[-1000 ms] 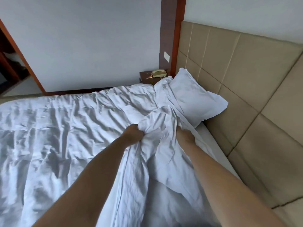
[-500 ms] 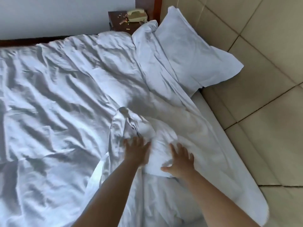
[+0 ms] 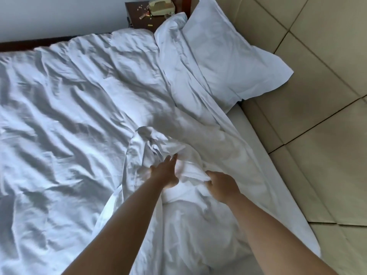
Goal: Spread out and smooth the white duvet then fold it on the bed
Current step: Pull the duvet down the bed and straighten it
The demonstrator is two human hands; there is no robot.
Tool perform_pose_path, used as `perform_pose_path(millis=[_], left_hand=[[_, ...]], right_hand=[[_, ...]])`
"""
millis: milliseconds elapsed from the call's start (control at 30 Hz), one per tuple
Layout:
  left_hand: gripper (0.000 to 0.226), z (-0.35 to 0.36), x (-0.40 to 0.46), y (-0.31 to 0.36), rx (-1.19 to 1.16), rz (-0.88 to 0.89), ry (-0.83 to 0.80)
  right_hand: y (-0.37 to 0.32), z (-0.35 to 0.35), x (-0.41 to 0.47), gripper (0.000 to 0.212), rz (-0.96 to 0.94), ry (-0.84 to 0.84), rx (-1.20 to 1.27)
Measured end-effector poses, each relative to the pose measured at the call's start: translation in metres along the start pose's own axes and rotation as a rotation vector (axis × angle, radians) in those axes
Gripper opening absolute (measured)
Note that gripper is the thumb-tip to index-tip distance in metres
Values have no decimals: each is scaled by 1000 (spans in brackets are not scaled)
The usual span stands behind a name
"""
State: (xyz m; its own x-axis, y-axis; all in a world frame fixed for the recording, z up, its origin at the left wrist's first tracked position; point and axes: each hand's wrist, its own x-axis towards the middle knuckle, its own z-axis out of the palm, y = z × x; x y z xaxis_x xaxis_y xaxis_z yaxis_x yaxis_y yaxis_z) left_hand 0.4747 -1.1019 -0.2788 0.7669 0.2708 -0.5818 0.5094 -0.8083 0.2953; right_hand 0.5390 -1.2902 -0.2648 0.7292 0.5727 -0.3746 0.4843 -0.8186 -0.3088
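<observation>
The duvet (image 3: 65, 120) runs off the left and bottom edges, the right hand (image 3: 223, 185) has its fingers buried in a fold, and small bits on the nightstand (image 3: 139, 16) are too tiny to identify.

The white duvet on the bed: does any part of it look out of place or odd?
Yes. The duvet is heavily wrinkled, and one corner is bunched into a twisted lump near the middle instead of lying flat. The left hand reaches onto that lump with straight fingers; the right hand grips a fold beside it.
</observation>
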Motion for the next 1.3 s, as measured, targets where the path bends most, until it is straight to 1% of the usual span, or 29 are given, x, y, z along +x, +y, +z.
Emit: perform_pose_path(millis=[33, 67, 133, 167, 200, 267, 300, 333, 367, 400, 467, 533, 567, 600, 667, 700, 767, 800, 833, 867, 933, 967, 1000, 1067, 1100, 1167, 1233, 1300], left_hand=[[91, -6, 4, 5, -137, -13, 14], [92, -11, 9, 12, -276, -9, 60], [99, -26, 18, 28, -439, 22, 219], [102, -34, 20, 35, -454, 45, 299], [105, -41, 23, 45, -448, 88, 368], [112, -49, 31, 66, -428, 201, 448], [113, -52, 34, 77, -407, 226, 462], [113, -51, 39, 84, -359, 230, 472], [111, -47, 43, 89, -279, 226, 497], [105, -40, 47, 90, -183, 223, 532], [82, -23, 52, 86, -13, 209, 560], [56, -10, 50, 79, 45, 131, 479], [48, -4, 48, 74, 67, 75, 432], [45, 4, 46, 70, 80, 22, 388], [53, 23, 42, 58, 6, -42, 264], [59, 32, 38, 53, -78, -44, 166], [67, 48, 31, 45, -228, -26, -15], [69, 52, 27, 41, -271, -25, -34], [69, 54, 22, 38, -302, -24, -10], [67, 56, 17, 35, -291, -14, 35], [62, 58, 1, 34, -127, 44, 174], [63, 59, -7, 35, -71, 64, 269], [65, 59, -17, 36, -56, 51, 358], [68, 57, -35, 42, -78, -47, 457], [71, 56, -42, 45, -97, -95, 447], [81, 54, -56, 49, -78, -145, 338], [87, 54, -66, 57, -36, -110, 226], [84, 53, -75, 72, -40, -24, 203]], right_hand=[[3, -11, 4, 32, 36, 93, 25], [6, -23, 8, 34, 117, 206, 106], [18, -49, 26, 32, 340, 417, 334], [22, -59, 34, 30, 443, 475, 423], [29, -68, 43, 29, 522, 495, 489], [46, -73, 56, 28, 632, 472, 589], [54, -70, 59, 29, 670, 438, 600], [61, -64, 61, 31, 686, 395, 547], [68, -56, 61, 33, 671, 346, 444], [73, -47, 61, 37, 626, 289, 329], [79, -29, 59, 52, 473, 146, 185], [79, -17, 59, 70, 368, -31, 170], [78, -11, 60, 83, 356, -130, 232], [76, -7, 59, 98, 354, -223, 350], [71, 4, 54, 122, 314, -364, 551], [68, 10, 50, 129, 266, -426, 551], [60, 21, 41, 136, 180, -537, 450], [55, 25, 37, 136, 156, -560, 414], [53, 30, 36, 131, 162, -550, 404], [51, 34, 36, 115, 181, -508, 390], [46, 35, 35, 63, 211, -395, 346], [44, 32, 32, 45, 222, -343, 356], [42, 28, 28, 37, 229, -290, 393], [42, 13, 19, 33, 253, -177, 475], [44, 5, 12, 32, 263, -120, 502], [48, -14, -4, 31, 271, -8, 537], [53, -37, -22, 23, 277, 92, 569], [60, -62, -42, 14, 269, 194, 575]])
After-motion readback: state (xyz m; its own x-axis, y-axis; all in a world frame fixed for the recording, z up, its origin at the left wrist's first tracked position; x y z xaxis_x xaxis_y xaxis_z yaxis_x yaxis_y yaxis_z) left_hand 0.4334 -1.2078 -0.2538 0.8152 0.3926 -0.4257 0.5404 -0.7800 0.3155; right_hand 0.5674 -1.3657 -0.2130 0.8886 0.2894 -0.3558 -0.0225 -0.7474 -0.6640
